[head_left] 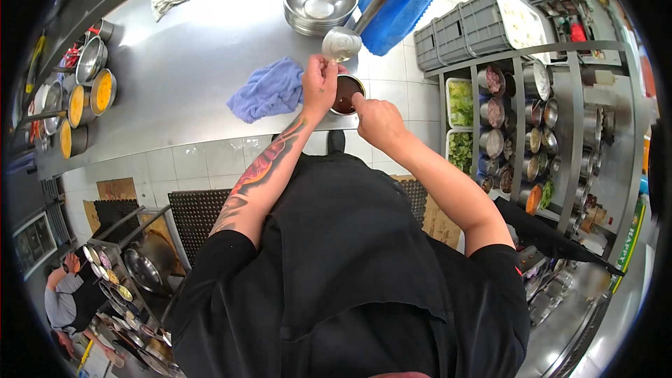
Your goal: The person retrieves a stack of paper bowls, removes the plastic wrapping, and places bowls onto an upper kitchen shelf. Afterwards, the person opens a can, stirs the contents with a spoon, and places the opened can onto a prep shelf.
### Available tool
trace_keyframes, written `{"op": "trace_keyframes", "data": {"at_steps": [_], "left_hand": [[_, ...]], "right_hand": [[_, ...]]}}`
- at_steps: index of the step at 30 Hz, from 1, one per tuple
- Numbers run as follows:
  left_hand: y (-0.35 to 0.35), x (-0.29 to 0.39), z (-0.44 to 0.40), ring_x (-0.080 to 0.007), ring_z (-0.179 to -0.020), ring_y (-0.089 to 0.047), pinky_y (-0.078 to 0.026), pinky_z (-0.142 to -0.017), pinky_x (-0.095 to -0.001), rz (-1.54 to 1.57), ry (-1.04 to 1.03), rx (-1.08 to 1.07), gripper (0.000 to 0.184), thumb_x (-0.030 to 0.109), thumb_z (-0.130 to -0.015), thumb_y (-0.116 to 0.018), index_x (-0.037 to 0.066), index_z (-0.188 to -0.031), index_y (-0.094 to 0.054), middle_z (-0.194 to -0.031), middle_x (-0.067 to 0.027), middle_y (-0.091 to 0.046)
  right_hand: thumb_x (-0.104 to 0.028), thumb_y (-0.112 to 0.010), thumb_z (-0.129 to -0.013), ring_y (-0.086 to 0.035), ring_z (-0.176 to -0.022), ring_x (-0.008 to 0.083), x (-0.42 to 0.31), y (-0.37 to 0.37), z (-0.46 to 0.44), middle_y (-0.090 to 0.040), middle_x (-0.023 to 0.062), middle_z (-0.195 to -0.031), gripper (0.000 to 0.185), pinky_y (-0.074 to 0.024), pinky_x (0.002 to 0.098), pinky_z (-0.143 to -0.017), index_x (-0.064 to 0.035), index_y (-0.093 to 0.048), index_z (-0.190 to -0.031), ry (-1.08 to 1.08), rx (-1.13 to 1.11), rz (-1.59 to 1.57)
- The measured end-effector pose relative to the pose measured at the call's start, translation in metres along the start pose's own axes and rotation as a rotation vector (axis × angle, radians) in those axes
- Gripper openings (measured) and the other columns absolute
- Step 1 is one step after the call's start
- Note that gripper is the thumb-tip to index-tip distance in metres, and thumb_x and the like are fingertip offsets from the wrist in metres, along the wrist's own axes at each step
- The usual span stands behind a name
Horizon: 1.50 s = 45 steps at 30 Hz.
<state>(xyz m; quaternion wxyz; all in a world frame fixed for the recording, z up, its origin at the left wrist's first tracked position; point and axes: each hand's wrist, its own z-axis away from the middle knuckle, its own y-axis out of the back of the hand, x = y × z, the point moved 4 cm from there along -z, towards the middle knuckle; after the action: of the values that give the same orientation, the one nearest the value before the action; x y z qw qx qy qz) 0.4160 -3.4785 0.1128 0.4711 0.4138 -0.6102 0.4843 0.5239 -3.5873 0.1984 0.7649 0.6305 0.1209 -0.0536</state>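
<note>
A round metal can (344, 103) with dark red-brown contents stands at the counter's front edge, between my hands. My left hand (321, 85) is closed, with its fingertips at a round, ridged silvery lid (341, 44) tilted up behind the can. Whether the lid is still joined to the can is hidden by my fingers. At the can's right side, my right hand (378, 120) is closed on the rim with the thumb over its edge; the other fingers are curled and partly hidden. A crumpled blue-violet cloth (267, 89) lies left of my left hand.
Steel bowls (318, 1) are stacked behind the lid, near a blue towel (399, 14). Pots with orange contents (103, 91) stand at the counter's left. Right are a grey crate (455, 35) and a rack of food containers. Another person (66, 297) is at lower left.
</note>
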Motion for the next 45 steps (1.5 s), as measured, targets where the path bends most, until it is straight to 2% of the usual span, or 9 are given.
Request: {"op": "trace_keyframes", "data": {"at_steps": [2,9,11,12,23,29,36,39,45], "left_hand": [[0.0,0.0,0.0,-0.0154,-0.078,-0.072,-0.056,-0.071,-0.0287,0.007,-0.001,-0.001,0.015,0.009,-0.104,-0.056,-0.005,-0.107,-0.052,-0.085,-0.0131,-0.073],[-0.001,-0.002,-0.001,-0.0149,-0.078,-0.072,-0.056,-0.07,-0.0281,0.001,0.018,-0.002,0.015,0.01,-0.105,-0.056,-0.005,-0.108,-0.053,-0.087,-0.0124,-0.073],[-0.001,-0.003,-0.001,-0.0148,-0.078,-0.072,-0.056,-0.07,-0.0282,0.002,0.015,0.002,0.015,0.01,-0.105,-0.056,-0.004,-0.108,-0.053,-0.087,-0.0123,-0.073],[-0.001,-0.004,-0.002,-0.0148,-0.078,-0.072,-0.056,-0.071,-0.0281,0.001,0.011,-0.001,0.015,0.01,-0.105,-0.056,-0.004,-0.108,-0.053,-0.087,-0.0123,-0.073],[0.0,-0.005,-0.001,-0.0153,-0.079,-0.072,-0.057,-0.071,-0.0279,0.009,0.013,0.0,0.014,0.009,-0.105,-0.055,-0.004,-0.108,-0.052,-0.087,-0.0132,-0.073],[-0.001,-0.003,-0.001,-0.0187,-0.081,-0.073,-0.059,-0.074,-0.0296,-0.031,0.004,-0.037,0.016,0.01,-0.106,-0.054,-0.005,-0.11,-0.05,-0.092,-0.015,-0.072],[-0.003,-0.001,0.0,-0.0169,-0.081,-0.073,-0.057,-0.074,-0.0281,0.029,0.036,-0.024,0.016,0.01,-0.106,-0.054,-0.005,-0.11,-0.052,-0.092,-0.0142,-0.072],[-0.002,-0.004,-0.001,-0.0158,-0.08,-0.073,-0.056,-0.072,-0.027,0.039,0.026,-0.017,0.015,0.009,-0.105,-0.056,-0.005,-0.109,-0.052,-0.09,-0.0135,-0.073],[-0.002,0.001,0.0,-0.0151,-0.08,-0.072,-0.056,-0.073,-0.0273,0.034,0.009,-0.001,0.016,0.01,-0.105,-0.056,-0.005,-0.109,-0.053,-0.09,-0.0131,-0.073]], "right_hand": [[0.002,-0.058,-0.079,-0.066,-0.067,0.0439,-0.003,0.003,0.005,-0.066,0.0212,-0.069,0.021,-0.0502,0.0549,-0.061,-0.0032,-0.052,-0.098,0.005,0.047,-0.066],[0.0,-0.056,-0.085,-0.066,-0.069,0.0436,0.002,0.008,0.019,-0.067,0.0221,-0.076,0.019,-0.05,0.0553,-0.063,-0.0031,-0.053,-0.103,-0.027,0.074,-0.092],[-0.002,-0.069,-0.075,-0.069,-0.074,0.041,0.005,0.008,0.021,-0.067,0.0201,-0.08,0.036,-0.0527,0.0526,-0.064,-0.0036,-0.051,-0.106,-0.065,0.045,-0.057],[-0.002,-0.069,-0.075,-0.069,-0.074,0.041,0.005,0.007,0.023,-0.067,0.0201,-0.08,0.036,-0.0527,0.0526,-0.064,-0.0036,-0.051,-0.106,-0.066,0.045,-0.057],[-0.002,-0.056,-0.091,-0.066,-0.071,0.0453,0.009,-0.004,0.039,-0.067,0.0215,-0.082,0.014,-0.0516,0.0548,-0.063,-0.0053,-0.052,-0.104,-0.158,0.223,-0.172],[-0.009,-0.06,-0.098,-0.068,-0.073,0.0419,0.014,-0.011,0.054,-0.072,0.019,-0.09,0.011,-0.0531,0.0505,-0.064,-0.0064,-0.061,-0.109,-0.142,0.35,-0.28],[-0.011,-0.063,-0.097,-0.068,-0.07,0.0376,0.016,0.017,0.067,-0.072,0.0142,-0.089,0.011,-0.0529,0.047,-0.06,-0.0083,-0.066,-0.107,-0.112,0.433,-0.233],[-0.011,-0.063,-0.097,-0.067,-0.068,0.0365,0.017,0.029,0.062,-0.071,0.012,-0.087,0.011,-0.0518,0.0466,-0.058,-0.0088,-0.067,-0.106,-0.101,0.358,-0.14],[-0.008,-0.064,-0.088,-0.065,-0.062,0.0311,0.012,0.039,0.04,-0.063,0.0096,-0.078,0.012,-0.0492,0.0454,-0.053,-0.0087,-0.063,-0.1,0.052,0.334,0.044]]}}
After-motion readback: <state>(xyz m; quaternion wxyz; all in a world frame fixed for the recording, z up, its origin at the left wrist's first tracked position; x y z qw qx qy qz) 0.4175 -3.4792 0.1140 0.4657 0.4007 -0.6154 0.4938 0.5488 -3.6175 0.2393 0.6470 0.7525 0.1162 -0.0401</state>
